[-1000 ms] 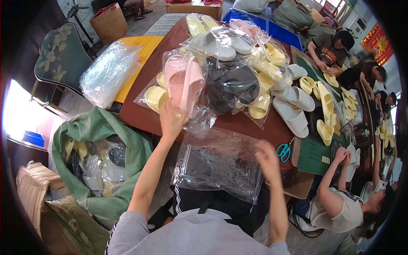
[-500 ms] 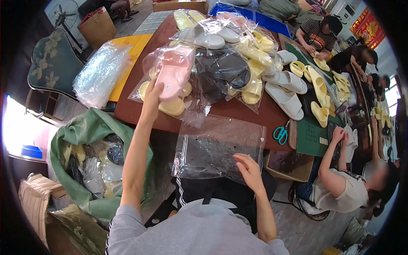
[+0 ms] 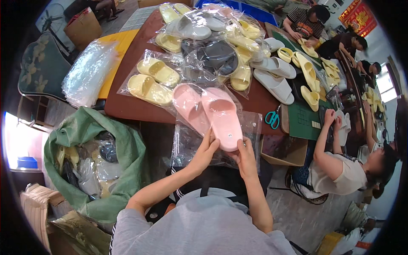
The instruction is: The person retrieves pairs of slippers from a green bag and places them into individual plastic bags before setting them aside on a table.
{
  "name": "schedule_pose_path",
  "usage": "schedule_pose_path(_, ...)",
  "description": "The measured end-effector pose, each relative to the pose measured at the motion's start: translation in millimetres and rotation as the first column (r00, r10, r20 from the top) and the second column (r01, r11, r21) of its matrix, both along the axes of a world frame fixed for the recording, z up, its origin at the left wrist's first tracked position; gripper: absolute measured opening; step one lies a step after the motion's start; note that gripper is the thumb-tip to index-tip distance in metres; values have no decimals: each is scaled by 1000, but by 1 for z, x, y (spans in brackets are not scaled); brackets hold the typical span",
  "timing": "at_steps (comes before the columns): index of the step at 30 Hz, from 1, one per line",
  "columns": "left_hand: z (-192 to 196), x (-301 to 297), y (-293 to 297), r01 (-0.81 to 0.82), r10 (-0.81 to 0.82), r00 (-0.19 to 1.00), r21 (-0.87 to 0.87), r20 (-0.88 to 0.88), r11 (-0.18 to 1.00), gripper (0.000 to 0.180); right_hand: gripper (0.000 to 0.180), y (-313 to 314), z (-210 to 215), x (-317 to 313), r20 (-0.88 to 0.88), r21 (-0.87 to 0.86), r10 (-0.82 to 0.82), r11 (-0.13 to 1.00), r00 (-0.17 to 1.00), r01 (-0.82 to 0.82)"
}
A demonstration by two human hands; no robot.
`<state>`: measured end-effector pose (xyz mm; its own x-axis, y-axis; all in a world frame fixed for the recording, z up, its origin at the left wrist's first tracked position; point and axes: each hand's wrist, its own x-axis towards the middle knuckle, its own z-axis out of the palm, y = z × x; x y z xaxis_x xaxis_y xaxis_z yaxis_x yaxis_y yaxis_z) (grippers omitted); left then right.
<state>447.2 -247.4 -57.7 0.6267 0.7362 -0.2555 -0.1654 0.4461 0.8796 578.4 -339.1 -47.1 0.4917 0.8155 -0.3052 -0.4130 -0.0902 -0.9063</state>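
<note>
A worker's left hand (image 3: 204, 154) and right hand (image 3: 247, 160) grip pink slippers (image 3: 224, 121), now drawn from the worktop (image 3: 121, 105) over a clear bag (image 3: 182, 146). The right, empty moments ago, makes the handling two-handed.

Workers (image 3: 340, 172) and bagged slippers (image 3: 151, 90) around tables (image 3: 117, 104) show a workshop.

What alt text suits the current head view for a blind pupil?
The left hand and right hand hold two pale pink slip-on slippers; beyond, a brown table bears yellow slippers, grey slippers and black slippers, many in clear plastic bags.
</note>
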Motion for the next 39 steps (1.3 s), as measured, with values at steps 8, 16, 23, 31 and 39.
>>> schedule_pose_path(8, -3, -25, 66, 48, 231, 926, 699, -299, 713, 17, 38, 18, -72, 40, -218, -70, -191, 981, 957, 180)
schedule_pose_path(16, -64, -43, 188, 447, 372, 766, 850, -525, 280, 61, 41, 49, -88, 66, -164, 2, -95, 995, 982, 97)
schedule_pose_path(23, -58, -7, 180, 592, 457, 609, 755, -649, 283, 97, 53, 55, -96, 85, -211, 13, 51, 999, 976, -49)
schedule_pose_path(31, -32, 0, 167, 497, 537, 575, 784, -618, 372, 86, 60, 32, -65, 79, -241, -28, 65, 997, 968, -74)
schedule_pose_path(39, 14, -13, 84, 563, 533, 576, 774, -620, 291, 86, 70, -21, -48, 96, -403, 38, 188, 981, 896, -189)
